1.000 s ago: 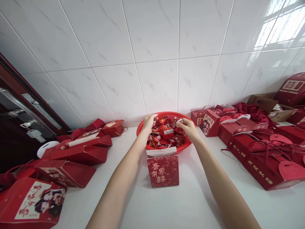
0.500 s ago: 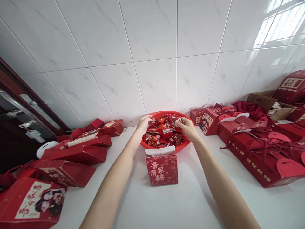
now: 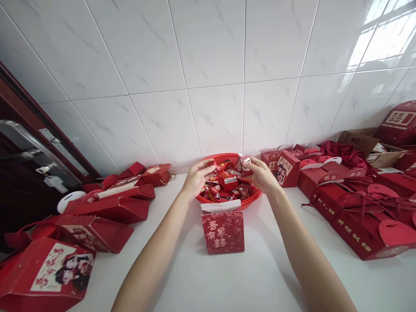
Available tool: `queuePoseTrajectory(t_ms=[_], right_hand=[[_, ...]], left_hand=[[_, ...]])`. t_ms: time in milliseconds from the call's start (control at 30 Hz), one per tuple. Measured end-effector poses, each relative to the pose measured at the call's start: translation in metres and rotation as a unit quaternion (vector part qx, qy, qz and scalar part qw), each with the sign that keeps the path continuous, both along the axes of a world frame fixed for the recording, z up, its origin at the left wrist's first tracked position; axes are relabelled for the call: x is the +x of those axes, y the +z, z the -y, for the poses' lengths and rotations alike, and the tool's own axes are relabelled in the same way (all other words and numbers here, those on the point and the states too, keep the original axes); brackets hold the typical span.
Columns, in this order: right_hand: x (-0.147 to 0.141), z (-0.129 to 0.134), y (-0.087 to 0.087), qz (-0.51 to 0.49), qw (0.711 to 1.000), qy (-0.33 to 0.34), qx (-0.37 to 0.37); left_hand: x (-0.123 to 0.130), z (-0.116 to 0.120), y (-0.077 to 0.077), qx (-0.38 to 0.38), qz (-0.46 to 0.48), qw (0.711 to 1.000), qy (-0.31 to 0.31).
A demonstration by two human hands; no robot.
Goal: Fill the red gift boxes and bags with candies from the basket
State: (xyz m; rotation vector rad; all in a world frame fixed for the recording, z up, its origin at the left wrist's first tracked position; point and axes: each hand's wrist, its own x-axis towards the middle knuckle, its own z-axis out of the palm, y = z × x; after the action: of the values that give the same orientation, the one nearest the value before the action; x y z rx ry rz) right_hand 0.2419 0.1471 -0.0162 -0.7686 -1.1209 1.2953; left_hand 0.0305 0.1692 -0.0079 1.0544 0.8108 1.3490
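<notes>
Red plastic forms the basket (image 3: 249, 202), full of shiny wrapped candies (image 3: 228, 182), near the tiled wall (image 3: 214, 117). The right hand (image 3: 264, 177) is closed on a dark red packet (image 3: 241, 163) above its right side. The left hand (image 3: 194, 178) curls over the left side, fingertips at the candies — whether they grip one, I cannot tell. Just in front, an open-topped box (image 3: 223, 233) stands upright on the white table (image 3: 256, 273) — more red boxes (image 3: 360, 221) lie on both sides.

Basket (image 3: 245, 203) between box groups, behind a box (image 3: 223, 232).
</notes>
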Motion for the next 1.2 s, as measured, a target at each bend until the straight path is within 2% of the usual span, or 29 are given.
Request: queuePoseTrajectory(t_ms=[133, 233, 367, 500, 633, 733, 833, 933, 1033, 1100, 1200], right_hand=[[-0.011, 0.023, 0.022, 0.014, 0.997, 0.055, 0.047], [-0.019, 0.038, 0.029, 0.078, 0.992, 0.055, 0.083], [-0.025, 0.053, 0.033, 0.136, 0.982, 0.032, 0.127], [-0.03, 0.063, 0.038, 0.155, 0.976, 0.049, 0.144], [-0.033, 0.069, 0.042, 0.206, 0.967, 0.023, 0.145], [-0.026, 0.071, 0.045, 0.219, 0.962, 0.008, 0.164], [-0.013, 0.073, 0.049, 0.264, 0.948, 0.014, 0.176], [-0.003, 0.076, 0.051, 0.331, 0.924, 0.071, 0.18], [0.0, 0.078, 0.05, 0.372, 0.9, 0.118, 0.192], [-0.002, 0.078, 0.048, 0.385, 0.892, 0.121, 0.203], [-0.008, 0.077, 0.046, 0.408, 0.881, 0.111, 0.211]], left_hand=[[0.003, 0.037, 0.013, 0.045, 0.013, 0.999, 0.022], [0.005, 0.056, 0.018, 0.075, 0.002, 0.995, 0.064], [0.004, 0.069, 0.017, 0.094, -0.027, 0.99, 0.103], [0.003, 0.074, 0.01, 0.088, -0.025, 0.991, 0.096], [-0.001, 0.078, 0.007, 0.082, -0.042, 0.993, 0.067], [-0.015, 0.082, 0.013, 0.122, -0.115, 0.985, 0.028], [-0.032, 0.086, 0.019, 0.172, -0.262, 0.947, -0.07], [-0.04, 0.086, 0.018, 0.177, -0.382, 0.891, -0.171], [-0.038, 0.083, 0.01, 0.144, -0.408, 0.885, -0.174], [-0.036, 0.08, 0.007, 0.133, -0.403, 0.89, -0.166], [-0.036, 0.078, 0.007, 0.137, -0.401, 0.887, -0.184]])
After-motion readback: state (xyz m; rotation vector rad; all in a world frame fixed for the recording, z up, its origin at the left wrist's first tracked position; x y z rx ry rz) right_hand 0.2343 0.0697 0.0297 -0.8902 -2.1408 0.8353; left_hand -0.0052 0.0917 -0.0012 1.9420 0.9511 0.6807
